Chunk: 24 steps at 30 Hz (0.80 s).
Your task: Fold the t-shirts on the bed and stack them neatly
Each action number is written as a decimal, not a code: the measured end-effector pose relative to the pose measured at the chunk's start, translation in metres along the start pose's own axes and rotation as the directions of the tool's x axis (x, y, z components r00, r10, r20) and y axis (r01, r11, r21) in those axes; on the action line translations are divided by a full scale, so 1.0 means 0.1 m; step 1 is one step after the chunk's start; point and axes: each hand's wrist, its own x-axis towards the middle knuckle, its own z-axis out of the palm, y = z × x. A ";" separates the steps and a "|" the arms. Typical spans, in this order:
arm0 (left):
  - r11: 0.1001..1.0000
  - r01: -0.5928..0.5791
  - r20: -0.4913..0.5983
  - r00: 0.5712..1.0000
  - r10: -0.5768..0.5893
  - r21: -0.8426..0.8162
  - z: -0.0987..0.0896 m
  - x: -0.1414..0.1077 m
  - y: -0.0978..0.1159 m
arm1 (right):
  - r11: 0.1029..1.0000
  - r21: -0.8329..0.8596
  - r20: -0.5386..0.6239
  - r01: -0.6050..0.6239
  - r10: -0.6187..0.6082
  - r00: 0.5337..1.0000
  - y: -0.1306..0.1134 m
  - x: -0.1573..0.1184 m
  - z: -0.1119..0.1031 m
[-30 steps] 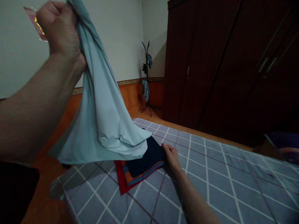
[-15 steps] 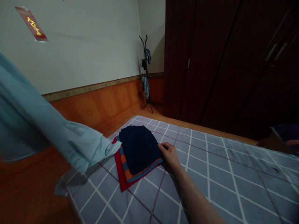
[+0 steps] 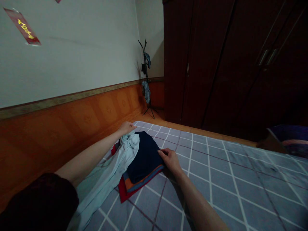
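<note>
A stack of folded clothes lies on the bed, with a navy garment (image 3: pixel 146 154) on top. Under it show an orange-and-blue striped garment (image 3: pixel 134 186) and a red one (image 3: pixel 122 192). My right hand (image 3: pixel 170 160) pinches the navy garment's right edge between thumb and fingers. At the stack's far left corner, my left hand (image 3: pixel 127 127) is closed on the bunched end of a pale blue garment (image 3: pixel 108 176). That garment drapes over the stack's left part and trails toward me across the bed.
The bed (image 3: pixel 216 179) has a grey checked cover. Beyond its far edge stand a coat rack (image 3: pixel 147 77) with clothes and a dark wooden wardrobe (image 3: pixel 204 64). A purple item (image 3: pixel 291 138) sits at the right. An orange-panelled wall (image 3: pixel 96 109) runs along the left.
My left hand has come into view at the stack's far left. The pale blue garment, which hung in the air at the left, now lies partly over the navy garment. My right hand keeps its place.
</note>
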 end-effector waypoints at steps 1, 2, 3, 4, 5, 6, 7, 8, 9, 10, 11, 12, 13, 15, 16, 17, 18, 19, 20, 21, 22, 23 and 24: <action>0.999 0.021 0.032 0.999 -0.023 0.049 0.13 0.02 -0.04 | 1.000 -0.014 0.008 0.010 -0.010 1.000 0.01 0.00 0.00; 0.995 0.036 0.058 0.997 -0.041 0.094 0.24 0.05 -0.07 | 1.000 -0.024 0.013 0.020 -0.019 1.000 0.02 0.01 0.00; 0.990 0.044 0.077 0.996 -0.055 0.134 0.31 0.08 -0.10 | 0.999 -0.032 0.016 0.029 -0.028 0.999 0.03 0.01 0.00; 0.985 0.047 0.094 0.994 -0.064 0.168 0.37 0.12 -0.11 | 0.999 -0.038 0.018 0.037 -0.036 0.999 0.04 0.02 0.00; 0.979 0.043 0.112 0.991 -0.067 0.198 0.41 0.15 -0.11 | 0.998 -0.043 0.018 0.045 -0.044 0.999 0.05 0.02 0.01; 0.974 0.036 0.131 0.989 -0.066 0.222 0.45 0.19 -0.10 | 0.998 -0.046 0.017 0.053 -0.052 0.999 0.06 0.03 0.01; 0.970 0.026 0.152 0.986 -0.064 0.242 0.49 0.23 -0.09 | 0.997 -0.048 0.016 0.061 -0.060 0.998 0.07 0.03 0.02; 0.966 0.018 0.172 0.983 -0.064 0.258 0.53 0.27 -0.07 | 0.996 -0.047 0.014 0.069 -0.068 0.998 0.07 0.03 0.02; 0.962 0.012 0.190 0.979 -0.066 0.271 0.56 0.31 -0.05 | 0.996 -0.045 0.013 0.077 -0.076 0.997 0.07 0.03 0.03; 0.960 0.010 0.208 0.976 -0.071 0.281 0.60 0.34 -0.03 | 0.996 -0.042 0.012 0.083 -0.082 0.997 0.06 0.02 0.04; 0.958 0.009 0.224 0.972 -0.076 0.287 0.63 0.37 -0.01 | 0.996 -0.037 0.010 0.086 -0.086 0.996 0.06 0.02 0.04; 0.957 0.010 0.238 0.968 -0.082 0.289 0.65 0.39 0.01 | 0.996 -0.031 0.007 0.086 -0.086 0.996 0.05 0.01 0.05; 0.958 0.011 0.249 0.965 -0.085 0.286 0.67 0.41 0.02 | 0.996 -0.025 0.004 0.083 -0.083 0.997 0.04 0.01 0.05; 0.964 0.013 0.254 0.964 -0.082 0.265 0.68 0.42 0.02 | 0.997 -0.012 -0.003 0.070 -0.070 0.998 0.03 0.00 0.06; 0.969 0.014 0.248 0.966 -0.077 0.247 0.67 0.42 0.02 | 0.998 -0.005 -0.008 0.065 -0.065 0.998 0.02 0.00 0.06; 0.974 0.017 0.235 0.969 -0.071 0.227 0.66 0.41 0.01 | 0.998 0.002 -0.014 0.060 -0.060 0.998 0.02 -0.01 0.06; 0.979 0.021 0.217 0.974 -0.065 0.203 0.65 0.41 0.00 | 0.998 0.009 -0.022 0.056 -0.056 0.998 0.01 -0.01 0.07; 0.984 0.024 0.196 0.979 -0.059 0.176 0.63 0.40 -0.02 | 0.998 0.018 -0.029 0.053 -0.053 0.998 0.01 -0.01 0.07; 0.989 0.027 0.173 0.984 -0.053 0.146 0.60 0.39 -0.03 | 0.998 0.027 -0.035 0.050 -0.049 0.998 0.00 -0.01 0.07; 0.993 0.029 0.148 0.988 -0.046 0.115 0.58 0.39 -0.05 | 0.998 0.038 -0.040 0.045 -0.043 0.998 0.00 -0.01 0.07; 0.996 0.029 0.124 0.991 -0.039 0.083 0.54 0.39 -0.06 | 0.998 0.048 -0.043 0.039 -0.037 0.998 0.00 -0.01 0.07; 0.998 0.027 0.100 0.994 -0.032 0.051 0.51 0.38 -0.08 | 0.998 0.059 -0.044 0.031 -0.029 0.999 0.01 -0.01 0.07; 1.000 0.022 0.076 0.997 -0.024 0.019 0.47 0.38 -0.09 | 0.997 0.070 -0.045 0.024 -0.021 0.999 0.02 -0.01 0.07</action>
